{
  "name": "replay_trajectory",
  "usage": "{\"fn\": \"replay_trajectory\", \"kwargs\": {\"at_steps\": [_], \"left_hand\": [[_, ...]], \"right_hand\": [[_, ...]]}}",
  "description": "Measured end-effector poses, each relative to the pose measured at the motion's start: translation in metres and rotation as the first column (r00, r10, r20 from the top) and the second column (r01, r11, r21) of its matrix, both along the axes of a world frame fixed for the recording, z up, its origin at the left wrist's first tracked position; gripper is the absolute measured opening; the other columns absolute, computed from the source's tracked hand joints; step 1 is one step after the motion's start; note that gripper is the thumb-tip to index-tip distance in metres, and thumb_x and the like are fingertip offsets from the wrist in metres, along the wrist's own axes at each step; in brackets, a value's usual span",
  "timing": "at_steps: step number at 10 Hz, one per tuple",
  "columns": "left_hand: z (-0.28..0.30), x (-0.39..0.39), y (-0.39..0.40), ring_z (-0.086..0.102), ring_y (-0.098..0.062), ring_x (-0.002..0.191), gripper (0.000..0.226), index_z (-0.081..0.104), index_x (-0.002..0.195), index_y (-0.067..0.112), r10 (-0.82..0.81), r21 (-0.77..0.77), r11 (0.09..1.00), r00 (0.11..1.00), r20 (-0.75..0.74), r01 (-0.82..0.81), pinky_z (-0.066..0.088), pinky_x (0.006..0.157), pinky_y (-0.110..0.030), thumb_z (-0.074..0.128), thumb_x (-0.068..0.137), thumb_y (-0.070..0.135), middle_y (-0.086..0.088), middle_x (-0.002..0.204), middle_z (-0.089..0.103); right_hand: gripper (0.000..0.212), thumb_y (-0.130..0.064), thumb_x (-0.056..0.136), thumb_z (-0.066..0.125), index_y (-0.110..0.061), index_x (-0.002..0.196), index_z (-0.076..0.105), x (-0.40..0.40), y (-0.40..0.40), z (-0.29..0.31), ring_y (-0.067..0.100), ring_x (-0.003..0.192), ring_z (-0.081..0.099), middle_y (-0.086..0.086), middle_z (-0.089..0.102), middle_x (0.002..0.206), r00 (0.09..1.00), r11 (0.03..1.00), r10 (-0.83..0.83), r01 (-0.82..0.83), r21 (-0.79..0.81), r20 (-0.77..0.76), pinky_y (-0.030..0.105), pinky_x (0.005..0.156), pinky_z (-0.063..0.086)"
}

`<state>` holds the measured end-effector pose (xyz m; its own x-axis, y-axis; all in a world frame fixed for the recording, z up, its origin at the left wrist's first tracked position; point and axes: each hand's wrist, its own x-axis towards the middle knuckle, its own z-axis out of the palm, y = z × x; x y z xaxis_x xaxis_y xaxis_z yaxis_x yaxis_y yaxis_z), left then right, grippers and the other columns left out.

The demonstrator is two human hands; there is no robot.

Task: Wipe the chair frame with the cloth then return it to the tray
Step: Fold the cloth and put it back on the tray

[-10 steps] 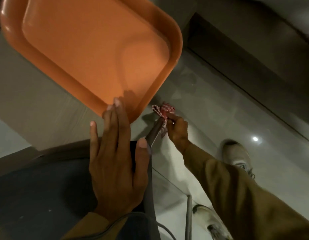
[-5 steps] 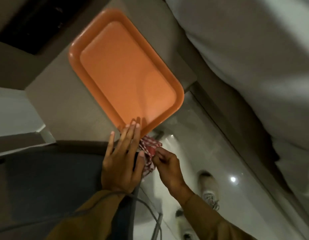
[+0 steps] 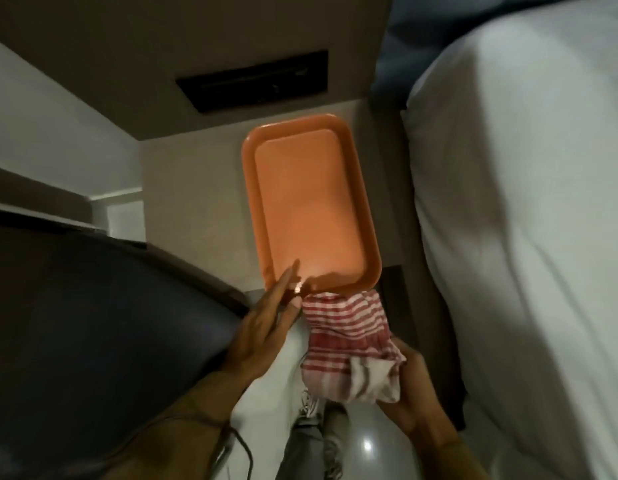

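Note:
A red-and-white striped cloth [image 3: 349, 344] hangs in the air just below the near end of the orange tray [image 3: 252, 188], which lies on a beige bedside table. My right hand [image 3: 411, 396] grips the cloth's lower bunched end. The dark chair [image 3: 92, 327] fills the lower left. My left hand [image 3: 266, 327] rests flat with fingers stretched on the chair's right edge, its fingertips overlapping the tray's near left corner. The chair frame below is hidden.
A white bed [image 3: 525, 237] runs along the right side. The beige bedside table [image 3: 189, 188] carries the tray, with a dark slot [image 3: 255, 84] in the wall panel behind. Shiny floor and a shoe [image 3: 311, 407] show below. A thin cable [image 3: 238, 445] hangs by my left sleeve.
The view has risen and turned, so the tray looks smaller and farther. My right hand lifted the cloth from the chair frame up towards the tray, and the cloth has spread out.

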<state>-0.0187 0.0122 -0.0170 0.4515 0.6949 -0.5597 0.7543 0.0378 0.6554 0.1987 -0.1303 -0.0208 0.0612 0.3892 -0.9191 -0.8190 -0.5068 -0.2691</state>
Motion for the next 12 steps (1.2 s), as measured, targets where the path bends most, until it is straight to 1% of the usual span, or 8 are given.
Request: {"fn": "replay_trajectory", "kwargs": {"at_steps": [1,2,4,5,6,7,8,12], "left_hand": [[0.023,0.036,-0.005,0.042,0.016,0.148,0.044,0.045,0.146,0.073,0.511,-0.509,0.795,0.816,0.269,-0.33,0.038,0.126,-0.019,0.045,0.102,0.074,0.041,0.156,0.051],[0.045,0.06,-0.006,0.065,0.009,0.13,0.05,0.07,0.126,0.062,0.376,-0.335,0.907,0.848,0.373,-0.254,0.055,0.104,-0.015,0.053,0.087,0.089,0.029,0.138,0.072],[0.038,0.092,-0.002,0.076,-0.012,0.122,0.029,0.069,0.133,0.04,0.696,-0.332,0.717,0.661,0.281,-0.613,0.065,0.091,-0.021,0.067,0.106,0.03,0.01,0.131,0.079],[0.024,0.105,0.004,0.074,-0.012,0.118,0.029,0.057,0.138,0.028,0.725,-0.13,0.686,0.658,0.202,-0.716,0.064,0.096,-0.026,0.059,0.109,0.034,0.0,0.127,0.075],[0.011,0.112,0.019,0.069,0.007,0.095,0.027,0.053,0.131,0.019,0.664,0.148,0.717,0.732,0.153,-0.681,0.058,0.088,-0.011,0.049,0.113,0.038,0.004,0.11,0.07],[-0.003,0.113,0.038,0.073,-0.026,0.096,0.033,0.051,0.136,0.009,0.669,0.268,0.676,0.724,0.167,-0.686,0.064,0.092,-0.048,0.045,0.115,0.033,-0.014,0.116,0.073],[-0.015,0.11,0.057,0.071,-0.035,0.118,0.042,0.042,0.152,0.009,0.636,0.297,0.688,0.747,0.193,-0.662,0.061,0.104,-0.056,0.045,0.115,0.029,-0.019,0.138,0.068],[-0.063,0.103,0.061,0.049,-0.038,0.147,0.069,0.029,0.165,0.012,0.519,0.305,0.813,0.855,0.006,-0.496,0.048,0.123,-0.06,0.055,0.102,0.025,-0.021,0.162,0.038]], "right_hand": [[0.056,-0.053,0.09,0.066,-0.01,0.123,0.077,0.026,0.042,0.027,0.035,0.109,0.078,0.02,0.077,0.123,0.987,0.97,-0.032,0.068,0.233,-0.155,0.052,0.09,0.064],[0.087,-0.076,0.095,0.045,-0.007,0.148,0.053,0.03,0.064,0.044,0.032,0.112,0.077,0.017,0.075,0.13,0.989,0.946,0.046,0.003,0.325,-0.143,0.046,0.087,0.065],[0.037,-0.019,0.11,0.049,-0.031,0.145,0.054,0.045,0.098,0.048,-0.01,0.122,0.065,-0.038,0.066,0.128,0.754,0.816,0.267,-0.508,0.275,0.601,0.003,0.093,0.053],[0.029,-0.029,0.107,0.057,-0.053,0.11,0.073,0.037,0.125,0.046,-0.007,0.097,0.077,-0.029,0.079,0.105,0.749,0.826,0.297,-0.513,0.233,0.592,0.01,0.077,0.063],[0.028,-0.034,0.107,0.05,-0.038,0.126,0.071,0.023,0.145,0.024,0.014,0.114,0.075,-0.004,0.079,0.121,0.443,0.792,0.28,-0.608,0.056,0.852,0.031,0.101,0.062],[0.05,-0.051,0.106,0.037,-0.032,0.152,0.037,0.013,0.159,0.007,0.027,0.13,0.062,-0.001,0.056,0.143,0.308,0.731,0.333,-0.682,-0.037,0.891,0.013,0.099,0.053],[0.071,-0.068,0.097,0.042,-0.039,0.158,0.019,0.011,0.166,-0.015,0.02,0.137,0.053,0.002,0.046,0.157,0.224,0.693,0.371,-0.713,-0.108,0.901,0.039,0.11,0.046],[0.061,-0.015,0.103,0.061,-0.024,0.159,0.038,0.03,0.15,-0.056,0.003,0.148,0.036,0.001,0.029,0.167,0.106,0.427,0.445,-0.898,-0.106,0.889,0.005,0.116,0.035]]}}
